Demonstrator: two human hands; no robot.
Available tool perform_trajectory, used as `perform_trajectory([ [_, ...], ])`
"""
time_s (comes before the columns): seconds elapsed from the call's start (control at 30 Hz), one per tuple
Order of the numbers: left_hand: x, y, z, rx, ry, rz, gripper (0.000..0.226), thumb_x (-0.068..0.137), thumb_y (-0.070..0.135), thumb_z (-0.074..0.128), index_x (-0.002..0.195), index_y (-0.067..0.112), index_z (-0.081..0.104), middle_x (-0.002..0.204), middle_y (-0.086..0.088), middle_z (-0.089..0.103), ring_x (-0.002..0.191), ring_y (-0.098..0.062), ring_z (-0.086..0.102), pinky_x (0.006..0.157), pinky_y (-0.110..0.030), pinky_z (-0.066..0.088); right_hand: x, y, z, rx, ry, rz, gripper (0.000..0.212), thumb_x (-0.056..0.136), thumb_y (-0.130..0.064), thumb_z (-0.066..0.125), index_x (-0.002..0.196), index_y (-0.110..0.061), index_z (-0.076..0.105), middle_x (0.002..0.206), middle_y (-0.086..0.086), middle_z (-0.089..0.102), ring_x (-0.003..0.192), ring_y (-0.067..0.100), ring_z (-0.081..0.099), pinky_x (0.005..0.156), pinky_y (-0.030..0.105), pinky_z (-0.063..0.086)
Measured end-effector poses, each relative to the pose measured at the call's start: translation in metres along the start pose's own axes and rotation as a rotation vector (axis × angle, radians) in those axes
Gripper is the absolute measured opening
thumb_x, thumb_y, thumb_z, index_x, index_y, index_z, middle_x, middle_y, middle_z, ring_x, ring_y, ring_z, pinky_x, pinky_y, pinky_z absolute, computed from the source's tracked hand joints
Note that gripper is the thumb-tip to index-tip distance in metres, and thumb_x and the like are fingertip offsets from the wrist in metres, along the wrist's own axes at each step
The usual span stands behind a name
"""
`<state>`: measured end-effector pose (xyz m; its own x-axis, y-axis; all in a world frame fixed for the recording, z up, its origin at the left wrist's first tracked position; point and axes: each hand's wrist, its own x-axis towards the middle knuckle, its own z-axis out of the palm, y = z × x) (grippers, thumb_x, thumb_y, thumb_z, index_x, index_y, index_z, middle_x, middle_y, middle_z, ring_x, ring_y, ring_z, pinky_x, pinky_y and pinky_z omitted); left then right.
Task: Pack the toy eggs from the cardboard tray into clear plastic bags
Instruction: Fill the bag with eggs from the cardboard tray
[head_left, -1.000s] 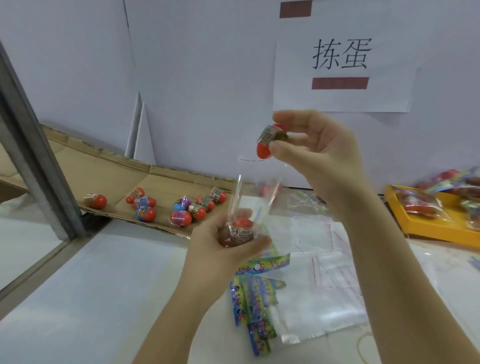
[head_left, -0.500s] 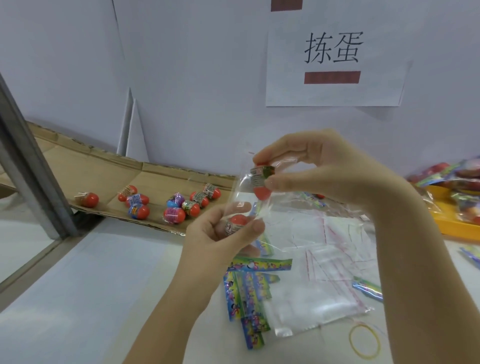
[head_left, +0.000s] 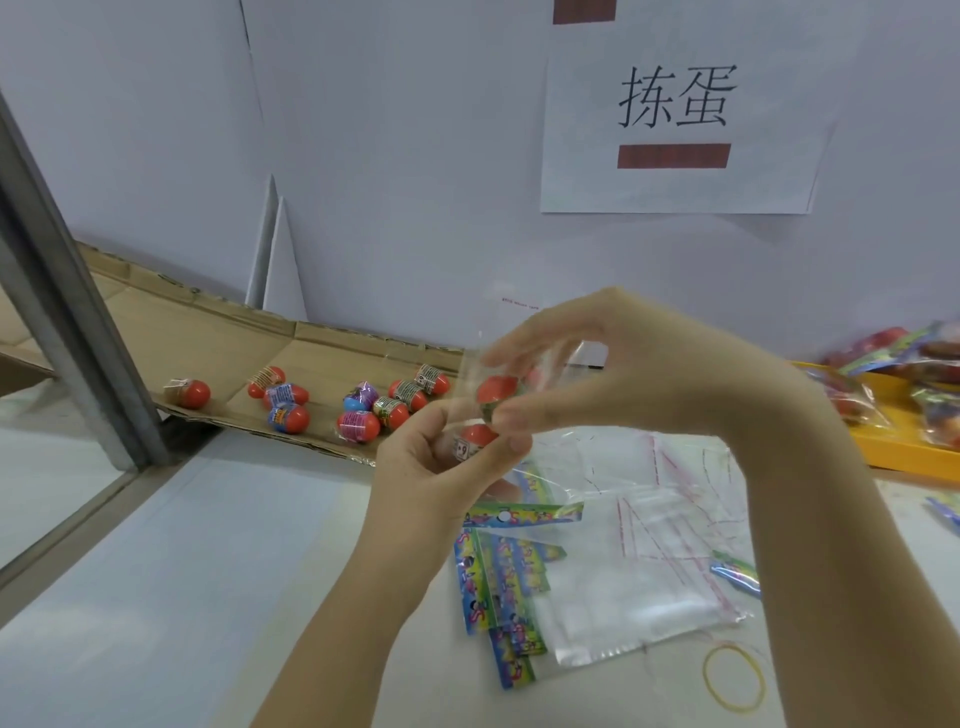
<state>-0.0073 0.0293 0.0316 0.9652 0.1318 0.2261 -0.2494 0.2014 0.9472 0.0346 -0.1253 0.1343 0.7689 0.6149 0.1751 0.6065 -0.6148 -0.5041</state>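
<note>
Grips clear plastic bag w/ L hand, fingers curled round its lower part, above the worktop. Holds bag approx. upright, mouth up.

Traps lower toy egg at bag bottom betw. L thumb & fingers. Long axis tilted: red end up-R, white-labelled end down-L.

Pinches upper toy egg w/ R hand, thumb & fingertips closed on it, right above the lower one, nearly touching. Long axis near upright: red end up, labelled band down. Can't tell whether fully inside bag; film too clear & blurred there.

On cardboard tray, L of hands: loose toy eggs lying on their sides, axes pointing various ways.

On worktop under R wrist: stack of flat clear bags, w/ colourful header cards at its L edge & yellow rubber band near its front-R corner. At far R: yellow tray w/ filled packs.
</note>
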Motion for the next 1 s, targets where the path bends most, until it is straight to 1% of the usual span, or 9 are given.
perform_trajectory([
  [0.1, -0.0002, 0.0008, -0.0001, 0.010, 0.008, -0.001, 0.030, 0.052, 0.032, 0.083, 0.081, 0.026, 0.076, 0.066, 0.003, 0.069, 0.054, -0.013, 0.066, 0.057, -0.023, 0.057, 0.0038, -0.0058, 0.0068, -0.112, 0.034, 0.011, 0.042, 0.056, -0.077, 0.056, 0.087, -0.051, 0.068, 0.084, -0.031, 0.064, 0.091, -0.001, 0.056, 0.100, 0.037, 0.037],
  [0.2, -0.0012, 0.0016, 0.0004, -0.005, -0.004, 0.003, 0.032, 0.052, 0.030, 0.083, 0.083, 0.028, 0.077, 0.073, 0.000, 0.073, 0.058, -0.013, 0.068, 0.056, -0.022, 0.056, 0.0073, -0.0052, 0.0081, -0.209, 0.087, 0.022, 0.042, 0.059, -0.078, 0.053, 0.077, -0.044, 0.069, 0.077, -0.026, 0.066, 0.084, -0.004, 0.054, 0.100, 0.034, 0.029],
  [0.3, -0.0026, 0.0022, 0.0014, -0.021, -0.028, 0.002, 0.035, 0.052, 0.030, 0.083, 0.087, 0.026, 0.077, 0.080, -0.005, 0.076, 0.063, -0.013, 0.070, 0.057, -0.023, 0.057, 0.0082, -0.0007, 0.0093, -0.219, 0.105, 0.029, 0.038, 0.066, -0.073, 0.057, 0.069, -0.036, 0.068, 0.076, -0.028, 0.062, 0.090, -0.006, 0.045, 0.087, 0.029, 0.025],
  [0.43, -0.0035, 0.0037, 0.0035, -0.004, -0.053, 0.011, 0.033, 0.056, 0.034, 0.081, 0.087, 0.024, 0.076, 0.081, -0.005, 0.076, 0.058, -0.016, 0.068, 0.058, -0.022, 0.056, 0.0063, 0.0024, 0.0075, -0.177, 0.116, 0.041, 0.043, 0.068, -0.069, 0.054, 0.074, -0.030, 0.071, 0.079, -0.011, 0.067, 0.093, 0.014, 0.041, 0.078, 0.029, 0.029],
  [0.5, -0.0034, 0.0040, 0.0034, -0.019, -0.061, -0.027, 0.036, 0.053, 0.036, 0.082, 0.087, 0.025, 0.077, 0.085, -0.005, 0.076, 0.059, -0.017, 0.069, 0.059, -0.023, 0.057, 0.0055, 0.0016, 0.0060, -0.151, 0.115, 0.028, 0.042, 0.070, -0.066, 0.055, 0.075, -0.028, 0.072, 0.074, -0.011, 0.066, 0.089, 0.007, 0.042, 0.075, 0.023, 0.029],
  [0.57, -0.0030, 0.0050, 0.0024, -0.038, -0.099, -0.096, 0.039, 0.050, 0.038, 0.082, 0.087, 0.025, 0.078, 0.090, -0.007, 0.077, 0.062, -0.017, 0.071, 0.062, -0.025, 0.057, 0.0052, 0.0008, 0.0058, -0.131, 0.119, 0.023, 0.038, 0.072, -0.064, 0.057, 0.074, -0.029, 0.073, 0.070, -0.012, 0.065, 0.085, 0.001, 0.040, 0.074, 0.015, 0.026],
  [0.7, -0.0018, 0.0038, 0.0033, -0.007, -0.173, -0.245, 0.037, 0.047, 0.036, 0.082, 0.081, 0.025, 0.080, 0.092, -0.008, 0.077, 0.078, -0.025, 0.075, 0.081, -0.038, 0.057, 0.0061, 0.0006, 0.0075, -0.136, 0.132, 0.034, 0.032, 0.076, -0.062, 0.060, 0.077, -0.033, 0.073, 0.069, -0.016, 0.064, 0.090, 0.012, 0.036, 0.073, 0.020, 0.029],
  [0.9, -0.0012, 0.0012, 0.0019, -0.239, -0.108, -0.228, 0.029, 0.050, 0.019, 0.081, 0.078, 0.013, 0.080, 0.084, -0.014, 0.076, 0.071, -0.024, 0.075, 0.061, -0.027, 0.059, 0.0050, -0.0019, 0.0062, -0.114, 0.136, 0.063, 0.052, 0.071, -0.071, 0.051, 0.067, -0.023, 0.068, 0.073, 0.005, 0.065, 0.098, 0.028, 0.044, 0.075, 0.033, 0.040],
  [1.0, -0.0013, 0.0006, 0.0045, -0.280, -0.100, -0.199, 0.026, 0.049, 0.017, 0.080, 0.075, 0.012, 0.079, 0.079, -0.013, 0.076, 0.068, -0.021, 0.074, 0.059, -0.025, 0.058, 0.0024, -0.0025, 0.0038, -0.115, 0.154, 0.086, 0.053, 0.070, -0.073, 0.050, 0.068, -0.024, 0.069, 0.068, -0.003, 0.064, 0.101, 0.026, 0.038, 0.068, 0.026, 0.037],
])
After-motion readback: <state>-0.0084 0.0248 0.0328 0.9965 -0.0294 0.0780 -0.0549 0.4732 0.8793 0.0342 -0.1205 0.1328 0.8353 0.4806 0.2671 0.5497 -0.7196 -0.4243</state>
